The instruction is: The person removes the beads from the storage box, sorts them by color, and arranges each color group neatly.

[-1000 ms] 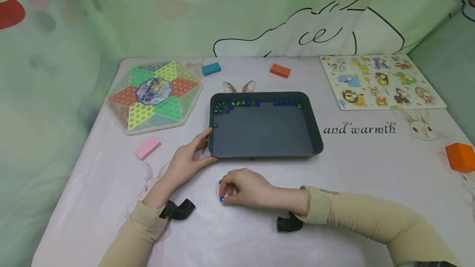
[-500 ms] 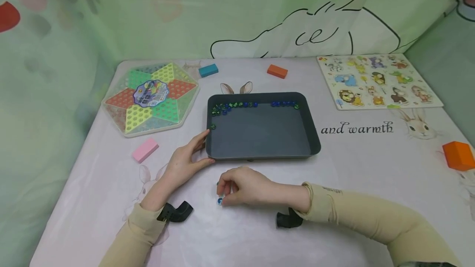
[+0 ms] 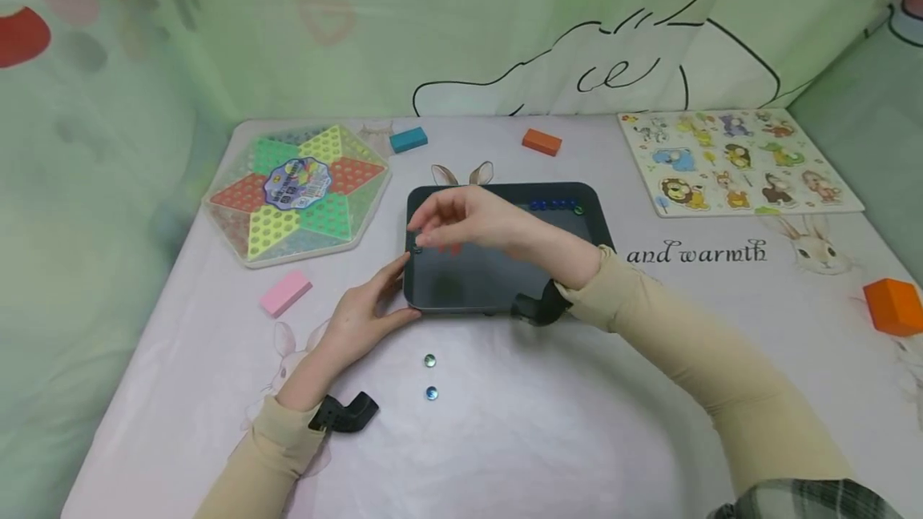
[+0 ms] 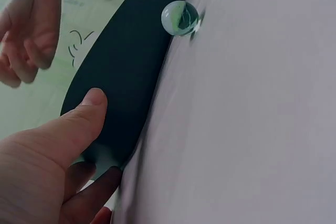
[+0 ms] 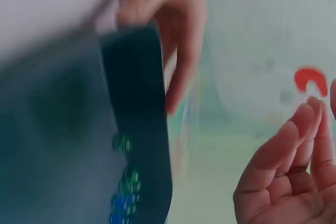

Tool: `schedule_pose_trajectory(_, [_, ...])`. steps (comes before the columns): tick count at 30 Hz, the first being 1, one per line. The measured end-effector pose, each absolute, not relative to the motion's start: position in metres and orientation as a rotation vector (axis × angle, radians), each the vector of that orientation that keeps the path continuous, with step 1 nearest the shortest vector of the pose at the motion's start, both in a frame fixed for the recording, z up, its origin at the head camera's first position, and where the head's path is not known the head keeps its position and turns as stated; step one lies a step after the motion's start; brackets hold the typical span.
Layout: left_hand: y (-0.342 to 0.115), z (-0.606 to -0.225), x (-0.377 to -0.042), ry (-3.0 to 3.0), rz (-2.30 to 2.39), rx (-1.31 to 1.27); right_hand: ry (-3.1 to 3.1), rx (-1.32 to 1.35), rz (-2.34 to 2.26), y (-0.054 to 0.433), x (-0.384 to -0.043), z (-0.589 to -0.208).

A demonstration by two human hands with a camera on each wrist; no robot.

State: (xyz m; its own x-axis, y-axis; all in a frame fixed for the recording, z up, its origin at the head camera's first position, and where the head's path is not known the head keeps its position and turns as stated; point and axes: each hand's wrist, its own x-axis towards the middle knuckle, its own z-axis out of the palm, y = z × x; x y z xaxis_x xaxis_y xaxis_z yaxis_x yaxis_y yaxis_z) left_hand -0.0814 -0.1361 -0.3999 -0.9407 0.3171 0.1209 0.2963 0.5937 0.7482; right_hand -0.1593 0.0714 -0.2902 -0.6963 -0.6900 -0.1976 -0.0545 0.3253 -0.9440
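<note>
My left hand point(image 3: 360, 319) holds the front left corner of the dark grey tray point(image 3: 497, 283), thumb against the front wall and fingers along the left side. Above the tray's left part hovers my right hand point(image 3: 476, 219), its fingers loosely bent; nothing shows between them in the right wrist view. Two clear glass marbles lie on the table before the tray: a greenish marble point(image 3: 429, 360) and, nearer me, a blue marble point(image 3: 431, 393). Blue marbles point(image 3: 554, 204) line the tray's back right. Green and blue marbles point(image 5: 126, 198) cluster along its left wall, mostly hidden by my hand in the head view.
A hexagonal Chinese checkers board point(image 3: 296, 195) lies at the back left, a pink block point(image 3: 285, 293) in front of it. Behind the tray are a blue block point(image 3: 409, 140) and an orange block point(image 3: 542, 142). An animal puzzle board point(image 3: 743, 162) and an orange cube point(image 3: 892, 307) are on the right.
My right hand has let go of the blue marble on the table and moved forward over the tray. My left hand stays at the tray's corner.
</note>
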Motion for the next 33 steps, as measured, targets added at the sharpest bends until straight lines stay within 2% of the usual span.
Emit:
schedule_pose_trajectory(6, [-0.136,-0.402,-0.082,2.751,1.307,0.492,2.102,-0.555,-1.347,0.069,-0.192,-0.302])
schedule_pose_trajectory(13, [-0.136,-0.402,-0.082,2.741,1.312,0.478,2.141,-0.583,-1.18,0.063,-0.213,-0.328])
schedule_pose_trajectory(33, [-0.135,-0.4,-0.081,2.732,1.287,0.408,2.415,-0.577,-0.81,0.04,-0.216,-0.357])
